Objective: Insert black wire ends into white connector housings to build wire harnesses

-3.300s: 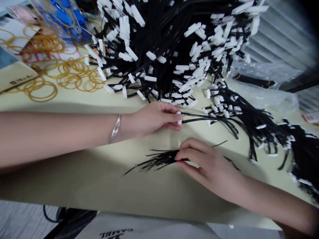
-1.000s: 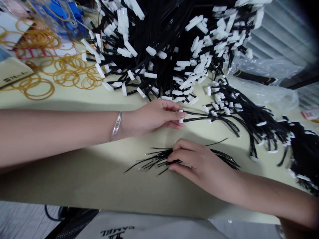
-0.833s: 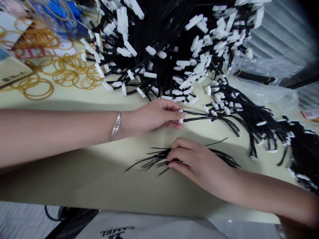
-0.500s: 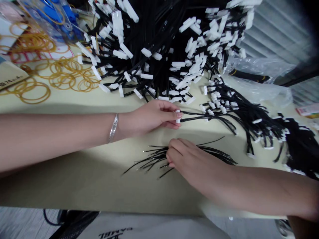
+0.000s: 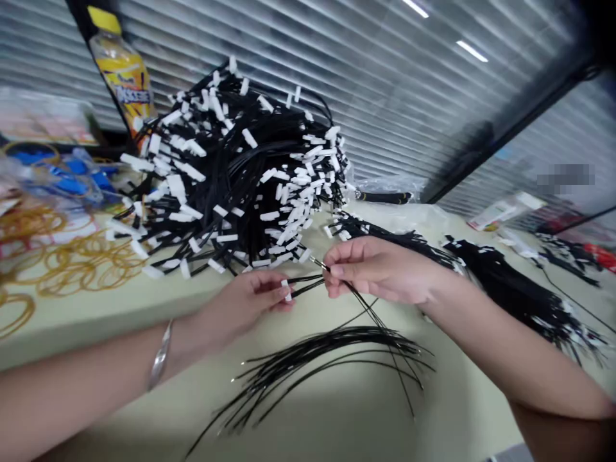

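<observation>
My left hand [image 5: 264,292] pinches a small white connector [image 5: 287,290] between thumb and fingers. Black wires run from that connector to the right, passing behind my other hand. My right hand [image 5: 356,269] is closed on a few thin black wires [image 5: 359,298]; their bare metal ends poke out past my fingertips toward the upper left, and their tails hang down to the right. Below both hands, a loose bunch of black wires [image 5: 332,343] lies curved on the pale table [image 5: 144,359].
Behind my hands rises a big heap of black cables with white connectors [image 5: 240,160]. Yellow rubber bands [image 5: 81,260] and a yellow-capped bottle [image 5: 122,70] are at left. More black cable bundles [image 5: 514,282] lie at right, near a clear plastic bag [image 5: 385,215]. Blinds [image 5: 385,96] stand behind.
My right hand has risen from the loose bunch with a few wires in it, coming beside my left hand. My left hand keeps the connector. The view has tilted up.
</observation>
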Available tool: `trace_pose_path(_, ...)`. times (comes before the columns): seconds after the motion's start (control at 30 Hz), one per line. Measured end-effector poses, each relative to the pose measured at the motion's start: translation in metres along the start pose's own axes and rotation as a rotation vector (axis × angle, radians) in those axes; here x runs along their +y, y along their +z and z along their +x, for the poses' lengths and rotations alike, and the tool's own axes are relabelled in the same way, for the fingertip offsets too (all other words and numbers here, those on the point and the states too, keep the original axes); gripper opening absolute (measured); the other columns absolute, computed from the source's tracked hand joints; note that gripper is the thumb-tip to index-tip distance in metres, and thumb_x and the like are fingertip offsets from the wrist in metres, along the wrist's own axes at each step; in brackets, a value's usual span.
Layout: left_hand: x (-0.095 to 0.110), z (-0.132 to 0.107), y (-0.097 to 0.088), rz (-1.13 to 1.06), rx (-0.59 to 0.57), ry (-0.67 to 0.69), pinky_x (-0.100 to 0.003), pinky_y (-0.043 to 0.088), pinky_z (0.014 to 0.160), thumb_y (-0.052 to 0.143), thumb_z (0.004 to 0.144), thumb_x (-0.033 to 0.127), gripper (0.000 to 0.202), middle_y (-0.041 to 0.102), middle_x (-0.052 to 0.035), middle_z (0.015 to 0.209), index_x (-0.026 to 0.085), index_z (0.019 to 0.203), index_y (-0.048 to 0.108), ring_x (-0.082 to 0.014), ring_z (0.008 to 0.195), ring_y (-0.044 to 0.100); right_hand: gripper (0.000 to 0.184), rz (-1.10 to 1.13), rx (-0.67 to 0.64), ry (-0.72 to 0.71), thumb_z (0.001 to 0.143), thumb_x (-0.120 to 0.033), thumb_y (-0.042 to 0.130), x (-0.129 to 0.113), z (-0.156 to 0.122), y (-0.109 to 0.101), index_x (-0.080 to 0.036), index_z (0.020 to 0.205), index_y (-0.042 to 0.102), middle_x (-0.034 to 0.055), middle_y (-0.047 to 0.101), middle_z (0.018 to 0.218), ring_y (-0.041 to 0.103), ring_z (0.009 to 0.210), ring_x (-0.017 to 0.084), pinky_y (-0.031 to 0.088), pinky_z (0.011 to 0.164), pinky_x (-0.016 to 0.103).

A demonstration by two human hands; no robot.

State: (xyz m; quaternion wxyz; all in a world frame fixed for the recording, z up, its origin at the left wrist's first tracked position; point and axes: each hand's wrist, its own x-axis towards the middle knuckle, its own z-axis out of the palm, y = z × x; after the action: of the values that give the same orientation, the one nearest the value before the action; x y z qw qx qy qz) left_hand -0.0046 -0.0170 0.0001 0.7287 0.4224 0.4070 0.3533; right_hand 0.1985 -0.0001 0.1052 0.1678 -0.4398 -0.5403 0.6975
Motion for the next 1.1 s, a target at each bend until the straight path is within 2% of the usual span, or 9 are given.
trace_pose_path(0.13, 0.001, -0.003, 0.001, 0.110, 0.037, 0.000, -0.027, 0.045, 0.082, 0.066, 0.078, 0.038, 0.026, 0.062, -0.0009, 0.087, 0.017, 0.093, 0.061, -0.0119, 0.080, 0.058, 0.003, -0.041, -0.015, 0.084, 0.076, -0.013, 0.059, -0.008, 0.000, -0.014, -0.012, 0.078, 0.061, -0.0005, 0.061, 0.067, 0.060, 0.065, 0.008, 0.050, 0.071, 0.024)
trace_pose_path(0.23, 0.005, -0.006, 0.003, 0.229, 0.112, 0.013, -0.027, 0.044, 0.078, 0.064, 0.078, 0.040, 0.026, 0.063, -0.0009, 0.081, 0.018, 0.093, 0.062, -0.0146, 0.077, 0.058, 0.005, -0.354, -0.007, 0.134, 0.077, -0.017, 0.057, -0.011, 0.003, -0.012, -0.013, 0.076, 0.061, -0.0006, 0.059, 0.065, 0.055, 0.059, 0.007, 0.047, 0.059, 0.021)
trace_pose_path(0.37, 0.009, -0.006, 0.005, 0.251, 0.160, 0.013, -0.028, 0.046, 0.077, 0.066, 0.075, 0.037, 0.027, 0.065, -0.0014, 0.086, 0.021, 0.096, 0.064, -0.0157, 0.077, 0.058, 0.015, -0.707, 0.002, 0.047, 0.078, -0.027, 0.052, 0.000, 0.020, -0.006, -0.015, 0.077, 0.061, -0.0021, 0.055, 0.060, 0.043, 0.048, 0.005, 0.031, 0.041, 0.017)
trace_pose_path(0.53, 0.006, -0.002, 0.003, 0.261, 0.185, 0.001, -0.027, 0.045, 0.074, 0.065, 0.077, 0.036, 0.016, 0.064, 0.0004, 0.078, 0.024, 0.086, 0.066, -0.0154, 0.074, 0.058, 0.014, -0.668, -0.021, -0.006, 0.076, -0.026, 0.049, 0.024, 0.045, -0.011, -0.016, 0.075, 0.059, -0.0039, 0.049, 0.056, 0.041, 0.048, 0.006, 0.029, 0.041, 0.018)
trace_pose_path(0.67, 0.002, 0.000, 0.002, 0.195, 0.171, -0.028, -0.026, 0.047, 0.074, 0.067, 0.076, 0.036, 0.014, 0.064, 0.0015, 0.078, 0.026, 0.086, 0.068, -0.0139, 0.073, 0.060, 0.013, -0.670, 0.058, -0.078, 0.077, -0.025, 0.049, 0.035, 0.049, -0.015, -0.017, 0.071, 0.059, -0.0041, 0.051, 0.056, 0.039, 0.048, 0.005, 0.026, 0.039, 0.017)
trace_pose_path(0.73, 0.001, 0.001, 0.002, 0.148, 0.172, -0.047, -0.025, 0.048, 0.074, 0.069, 0.074, 0.036, 0.015, 0.065, 0.0019, 0.080, 0.026, 0.085, 0.068, -0.0129, 0.072, 0.061, 0.014, -0.660, 0.074, -0.043, 0.076, -0.025, 0.050, 0.037, 0.048, -0.015, -0.018, 0.071, 0.059, -0.0031, 0.054, 0.057, 0.043, 0.048, 0.006, 0.029, 0.040, 0.017)
trace_pose_path(0.87, 0.002, 0.000, 0.002, 0.138, 0.197, -0.082, -0.022, 0.052, 0.072, 0.072, 0.072, 0.033, 0.016, 0.068, 0.0018, 0.081, 0.026, 0.087, 0.070, -0.0114, 0.072, 0.063, 0.013, -0.556, -0.003, 0.111, 0.076, -0.026, 0.050, 0.035, 0.049, -0.017, -0.018, 0.071, 0.059, -0.0001, 0.058, 0.056, 0.052, 0.048, 0.011, 0.035, 0.041, 0.019)
trace_pose_path(1.03, 0.006, -0.002, 0.003, 0.165, 0.197, -0.095, -0.015, 0.053, 0.071, 0.072, 0.074, 0.028, 0.014, 0.070, 0.0040, 0.079, 0.028, 0.088, 0.072, -0.0076, 0.069, 0.065, 0.016, -0.546, 0.008, 0.130, 0.073, -0.030, 0.052, 0.033, 0.050, -0.021, -0.018, 0.074, 0.061, -0.0006, 0.057, 0.055, 0.042, 0.042, 0.008, 0.025, 0.035, 0.020)
trace_pose_path(1.1, 0.007, -0.003, 0.004, 0.161, 0.200, -0.090, -0.012, 0.053, 0.070, 0.071, 0.075, 0.026, 0.014, 0.071, 0.0049, 0.078, 0.028, 0.088, 0.071, -0.0066, 0.069, 0.066, 0.016, -0.579, 0.005, 0.136, 0.074, -0.031, 0.052, 0.033, 0.049, -0.022, -0.018, 0.074, 0.062, -0.0016, 0.057, 0.057, 0.044, 0.044, 0.008, 0.027, 0.037, 0.019)
